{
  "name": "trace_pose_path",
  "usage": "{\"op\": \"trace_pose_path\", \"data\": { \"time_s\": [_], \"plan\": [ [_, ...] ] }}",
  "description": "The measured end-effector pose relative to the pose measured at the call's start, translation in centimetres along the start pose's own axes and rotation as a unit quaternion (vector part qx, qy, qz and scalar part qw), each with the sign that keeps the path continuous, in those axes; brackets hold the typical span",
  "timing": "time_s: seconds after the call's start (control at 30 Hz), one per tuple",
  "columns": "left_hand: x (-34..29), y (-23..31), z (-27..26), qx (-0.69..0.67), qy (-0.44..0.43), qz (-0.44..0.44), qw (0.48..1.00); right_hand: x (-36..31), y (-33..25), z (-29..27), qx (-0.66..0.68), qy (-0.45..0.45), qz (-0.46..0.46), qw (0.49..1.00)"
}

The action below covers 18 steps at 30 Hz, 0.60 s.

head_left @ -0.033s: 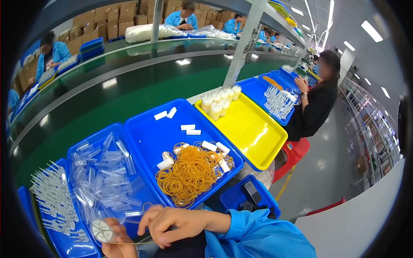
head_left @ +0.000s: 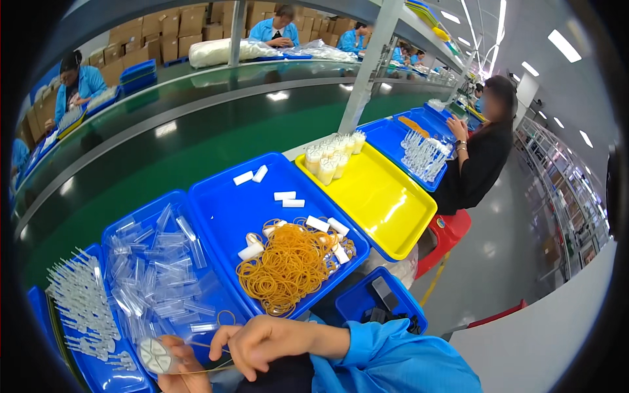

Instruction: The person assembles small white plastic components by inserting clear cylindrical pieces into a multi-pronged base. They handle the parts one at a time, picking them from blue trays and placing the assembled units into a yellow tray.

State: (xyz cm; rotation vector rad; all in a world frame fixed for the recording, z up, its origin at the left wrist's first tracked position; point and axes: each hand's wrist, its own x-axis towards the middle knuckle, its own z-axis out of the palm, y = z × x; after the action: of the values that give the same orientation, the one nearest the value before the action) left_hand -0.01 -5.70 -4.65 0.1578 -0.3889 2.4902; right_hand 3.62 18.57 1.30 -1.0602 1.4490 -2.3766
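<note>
At the lower left, my left hand is closed around a round bundle whose pale end face shows several wedge-shaped segments. My right hand is just to the right, its fingers curled on a thin rubber band that stretches across to the bundle. Another loop of band stands up by the right fingers. Beyond my hands a heap of orange rubber bands lies in a blue tray, with short white cylinders on and around it. How the band passes behind the bundle is hidden.
Clear plastic tubes fill a blue tray at left, beside thin grey-white pointed pieces. A yellow tray holds several finished-looking bundles. A small blue bin sits near my right sleeve. Beyond runs a green conveyor; a co-worker sits at right.
My right hand has turned and shifted slightly, and the band strands between the hands are spread farther apart. The bundle stays in my left hand, almost in place.
</note>
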Motion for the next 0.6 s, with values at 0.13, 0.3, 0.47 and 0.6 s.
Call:
{"op": "trace_pose_path", "data": {
  "time_s": [0.13, 0.3, 0.47, 0.6],
  "plan": [
    [-0.6, -0.5, -1.1, 0.019, -0.022, 0.000, 1.000, -0.1, 2.7, 1.7, 0.357, 0.087, -0.061, 0.928],
    [-0.2, -3.2, 0.2, 0.736, -0.095, 0.270, 0.614, -0.4, -0.4, 1.9, 0.115, 0.130, 0.125, 0.977],
    [1.4, -5.0, 1.8, 0.869, -0.164, 0.278, 0.375, -0.1, 1.0, 1.4, -0.390, 0.161, -0.025, 0.906],
    [1.6, -6.2, 1.4, 0.857, -0.130, 0.284, 0.409, -0.2, 0.1, 2.3, -0.147, 0.273, 0.112, 0.944]
  ]
}}
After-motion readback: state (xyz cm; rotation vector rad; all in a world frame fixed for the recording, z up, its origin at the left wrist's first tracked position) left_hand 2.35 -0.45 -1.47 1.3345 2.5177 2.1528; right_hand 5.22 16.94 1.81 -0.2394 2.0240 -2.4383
